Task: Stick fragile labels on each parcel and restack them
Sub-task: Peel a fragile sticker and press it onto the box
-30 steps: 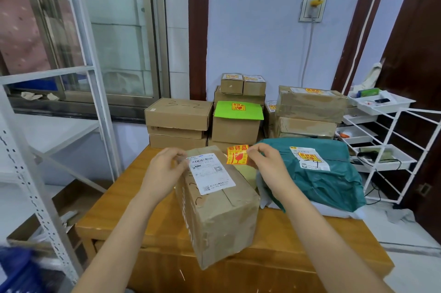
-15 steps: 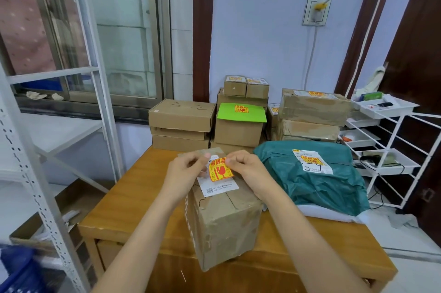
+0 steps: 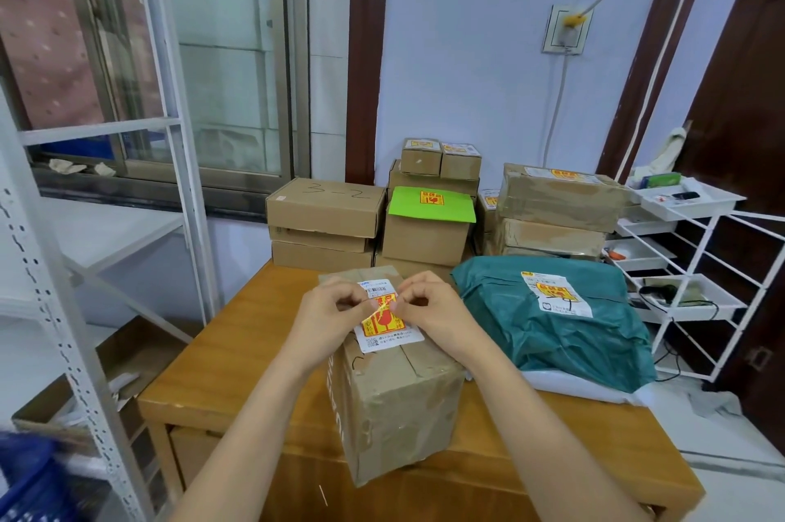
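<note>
A taped brown cardboard parcel [image 3: 395, 406] stands on the wooden table [image 3: 221, 355] in front of me. A white shipping label covers part of its top. A yellow and red fragile label [image 3: 382, 319] lies over that shipping label. My left hand [image 3: 329, 319] pinches the fragile label's upper left edge. My right hand [image 3: 437, 315] pinches its upper right edge. Both hands hover over the parcel's top.
A green mailer bag [image 3: 552, 334] with a fragile label lies at the right on a white bag. Stacked cardboard boxes [image 3: 327, 224] line the table's far edge, one with a green sheet [image 3: 433, 205]. A white wire rack [image 3: 688, 266] stands right, a metal shelf [image 3: 63, 266] left.
My right hand carried the fragile label from beside the parcel over onto its shipping label. My left hand came in to pinch the label's other edge, and the label now sits lower on the box top.
</note>
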`<action>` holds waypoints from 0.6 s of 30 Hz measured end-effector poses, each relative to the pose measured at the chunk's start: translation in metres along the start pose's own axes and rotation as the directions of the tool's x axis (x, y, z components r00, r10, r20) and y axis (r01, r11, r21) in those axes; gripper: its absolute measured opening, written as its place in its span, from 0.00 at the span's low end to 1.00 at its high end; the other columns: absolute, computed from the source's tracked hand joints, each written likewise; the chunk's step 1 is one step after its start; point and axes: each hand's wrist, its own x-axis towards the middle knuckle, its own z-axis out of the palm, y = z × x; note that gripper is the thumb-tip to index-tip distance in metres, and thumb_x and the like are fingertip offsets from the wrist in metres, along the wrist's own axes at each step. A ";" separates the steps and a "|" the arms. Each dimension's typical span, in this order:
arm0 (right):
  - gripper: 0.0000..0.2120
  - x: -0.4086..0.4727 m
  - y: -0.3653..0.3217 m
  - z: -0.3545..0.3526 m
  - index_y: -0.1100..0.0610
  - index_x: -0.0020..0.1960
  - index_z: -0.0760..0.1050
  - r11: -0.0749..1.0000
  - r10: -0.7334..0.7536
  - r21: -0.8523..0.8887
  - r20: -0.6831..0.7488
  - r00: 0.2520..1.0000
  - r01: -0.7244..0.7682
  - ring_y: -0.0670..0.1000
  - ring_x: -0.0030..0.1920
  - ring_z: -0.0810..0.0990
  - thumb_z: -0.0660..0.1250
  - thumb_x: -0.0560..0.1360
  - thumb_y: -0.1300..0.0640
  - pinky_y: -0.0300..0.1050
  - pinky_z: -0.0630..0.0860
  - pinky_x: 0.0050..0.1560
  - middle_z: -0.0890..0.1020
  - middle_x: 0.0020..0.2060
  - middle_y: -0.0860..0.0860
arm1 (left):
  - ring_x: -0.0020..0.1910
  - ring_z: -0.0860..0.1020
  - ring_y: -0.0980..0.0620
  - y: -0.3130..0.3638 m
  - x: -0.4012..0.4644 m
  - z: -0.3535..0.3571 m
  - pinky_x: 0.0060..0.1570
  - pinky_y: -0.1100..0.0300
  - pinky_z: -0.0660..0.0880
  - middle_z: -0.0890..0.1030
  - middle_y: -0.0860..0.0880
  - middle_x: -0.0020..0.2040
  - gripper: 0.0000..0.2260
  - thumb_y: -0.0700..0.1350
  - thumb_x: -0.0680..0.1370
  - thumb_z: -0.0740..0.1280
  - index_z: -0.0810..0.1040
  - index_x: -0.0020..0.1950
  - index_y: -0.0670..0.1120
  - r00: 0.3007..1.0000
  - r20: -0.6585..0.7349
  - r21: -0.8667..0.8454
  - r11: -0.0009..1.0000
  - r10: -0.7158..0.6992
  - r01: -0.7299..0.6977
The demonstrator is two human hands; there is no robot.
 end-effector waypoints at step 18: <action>0.05 0.002 0.005 0.006 0.58 0.39 0.77 0.968 -0.101 -0.233 -0.007 0.995 0.096 0.50 0.49 0.76 0.71 0.72 0.61 0.28 0.70 0.44 0.74 0.49 0.53 | 0.35 0.75 0.59 0.002 0.002 0.000 0.43 0.58 0.77 0.77 0.48 0.45 0.08 0.36 0.69 0.75 0.78 0.36 0.44 0.998 0.059 0.126 0.991 0.024 -0.031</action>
